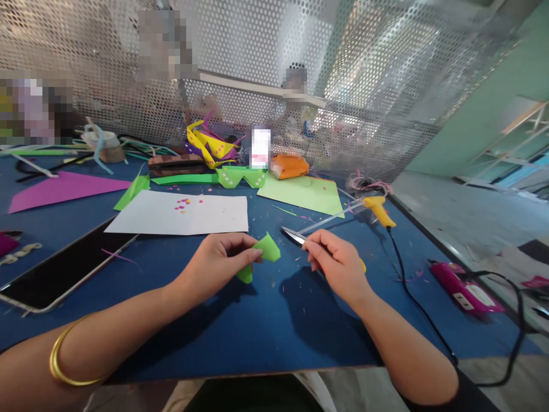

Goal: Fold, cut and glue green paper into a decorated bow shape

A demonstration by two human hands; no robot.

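Folded green paper piece (265, 252), pointed corners

On the surface (257, 326), the left hand (217, 260) and the folded paper (261, 256) sit at centre. The scissors (295, 236) lie at 3 o'clock of the paper, the sheet (180, 214) at 11, the phone (64, 269) at 9, and the glue gun (378, 209) at 2.

light: bright, even daylight | shadows: soft under both hands on the blue table (257, 320) | glare: on the perforated screen (364, 74) | distortion: wide-angle bending at edges | blur: pixelated patches in background
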